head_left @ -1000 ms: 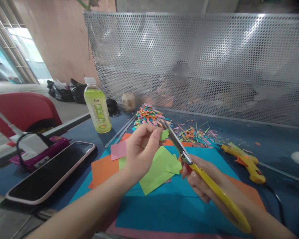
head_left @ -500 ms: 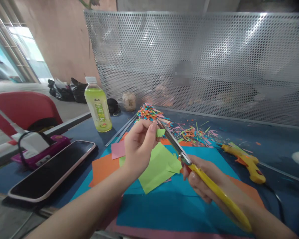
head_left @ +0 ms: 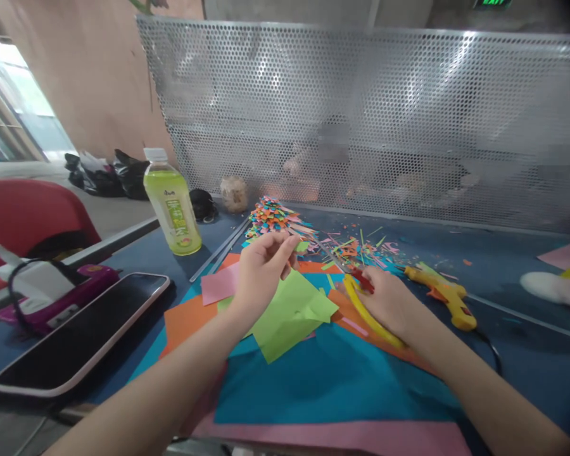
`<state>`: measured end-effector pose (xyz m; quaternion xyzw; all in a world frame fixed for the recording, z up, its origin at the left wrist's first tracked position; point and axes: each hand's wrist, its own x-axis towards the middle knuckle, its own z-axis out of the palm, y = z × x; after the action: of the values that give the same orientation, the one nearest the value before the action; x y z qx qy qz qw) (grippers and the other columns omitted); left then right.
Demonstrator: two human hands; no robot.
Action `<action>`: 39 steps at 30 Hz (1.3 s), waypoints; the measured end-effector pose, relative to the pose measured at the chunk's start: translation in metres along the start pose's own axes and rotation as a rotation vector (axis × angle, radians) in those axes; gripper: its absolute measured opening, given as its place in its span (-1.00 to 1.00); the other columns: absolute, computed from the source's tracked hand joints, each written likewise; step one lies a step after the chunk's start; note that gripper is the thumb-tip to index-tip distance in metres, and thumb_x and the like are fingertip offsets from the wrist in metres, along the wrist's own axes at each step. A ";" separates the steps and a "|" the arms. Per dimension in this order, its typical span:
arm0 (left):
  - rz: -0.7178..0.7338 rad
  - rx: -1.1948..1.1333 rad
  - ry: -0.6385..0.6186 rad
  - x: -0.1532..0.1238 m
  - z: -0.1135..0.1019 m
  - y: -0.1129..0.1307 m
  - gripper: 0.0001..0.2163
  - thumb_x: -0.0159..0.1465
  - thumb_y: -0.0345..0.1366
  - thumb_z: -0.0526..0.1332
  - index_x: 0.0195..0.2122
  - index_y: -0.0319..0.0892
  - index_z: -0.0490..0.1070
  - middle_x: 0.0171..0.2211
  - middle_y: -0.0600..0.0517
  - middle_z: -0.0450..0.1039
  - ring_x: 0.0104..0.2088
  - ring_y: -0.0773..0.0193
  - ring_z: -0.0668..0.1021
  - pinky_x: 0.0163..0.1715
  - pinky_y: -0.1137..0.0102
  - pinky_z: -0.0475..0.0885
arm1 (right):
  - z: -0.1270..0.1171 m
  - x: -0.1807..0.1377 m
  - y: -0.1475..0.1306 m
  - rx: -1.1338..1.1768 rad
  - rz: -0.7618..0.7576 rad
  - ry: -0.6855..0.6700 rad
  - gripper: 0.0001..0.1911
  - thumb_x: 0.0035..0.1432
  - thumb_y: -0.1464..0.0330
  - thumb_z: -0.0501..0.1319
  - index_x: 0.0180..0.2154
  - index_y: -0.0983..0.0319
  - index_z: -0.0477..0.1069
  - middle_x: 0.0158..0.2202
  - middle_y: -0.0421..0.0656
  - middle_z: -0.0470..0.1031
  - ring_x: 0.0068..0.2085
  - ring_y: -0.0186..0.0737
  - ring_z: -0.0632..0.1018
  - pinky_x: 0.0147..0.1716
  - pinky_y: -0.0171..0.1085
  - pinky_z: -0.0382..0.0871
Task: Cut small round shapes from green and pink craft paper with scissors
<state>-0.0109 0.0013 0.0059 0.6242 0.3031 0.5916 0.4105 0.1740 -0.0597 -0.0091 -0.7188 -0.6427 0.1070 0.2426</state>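
My left hand [head_left: 261,272] is raised over the paper sheets with its fingertips pinched on a small green paper piece [head_left: 303,246]. My right hand [head_left: 389,301] rests low on the orange sheet, closed round the yellow-handled scissors [head_left: 368,310], whose blades point towards the scraps. Folded green paper [head_left: 289,313] lies under both hands on blue paper [head_left: 332,380]. A multicoloured paper-strip cone [head_left: 270,215] stands just beyond my left hand, with paper scraps [head_left: 356,247] beside it.
A yellow glue gun [head_left: 439,294] lies right of my right hand. A green drink bottle [head_left: 171,202], a phone [head_left: 83,329] and a purple device [head_left: 52,294] sit at the left. A perforated metal screen [head_left: 361,120] closes the back. Pink paper [head_left: 563,256] and a white object [head_left: 553,288] lie far right.
My right hand has dropped with the scissors from mid-air down onto the paper sheets. My left hand stays raised with the green piece, a little lower. The camera turned right.
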 end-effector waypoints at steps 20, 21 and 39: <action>-0.095 0.104 -0.064 0.008 -0.002 -0.026 -0.74 0.13 -0.13 0.17 -0.56 -0.21 0.31 -0.72 0.15 0.27 -0.71 0.47 0.26 -0.70 0.54 0.12 | 0.029 -0.011 -0.041 -0.316 -0.637 0.003 -0.78 0.18 0.52 0.06 -0.17 0.28 0.41 -0.10 -0.06 0.46 -0.05 -0.18 0.39 0.02 -0.25 0.15; -0.095 0.102 -0.061 0.009 -0.002 -0.026 -0.74 0.12 -0.13 0.18 -0.56 -0.21 0.31 -0.72 0.15 0.27 -0.71 0.47 0.25 -0.70 0.53 0.13 | 0.030 -0.011 -0.044 -0.302 -0.664 0.005 -0.77 0.18 0.53 0.05 -0.16 0.28 0.41 -0.10 -0.08 0.46 -0.06 -0.20 0.39 0.01 -0.26 0.16; -0.132 0.049 0.094 0.025 -0.014 -0.051 -0.68 0.13 -0.07 0.13 -0.62 -0.18 0.23 -0.72 0.16 0.21 -0.70 0.44 0.24 -0.68 0.49 0.14 | 0.065 -0.024 -0.086 -0.369 -0.815 -0.127 -0.80 0.17 0.57 0.05 -0.23 0.33 0.41 -0.25 -0.06 0.51 -0.19 -0.22 0.49 -0.18 -0.30 0.32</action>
<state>-0.0164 0.0496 -0.0265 0.5842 0.3770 0.5843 0.4185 0.0649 -0.0642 -0.0264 -0.4302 -0.8952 -0.0699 0.0930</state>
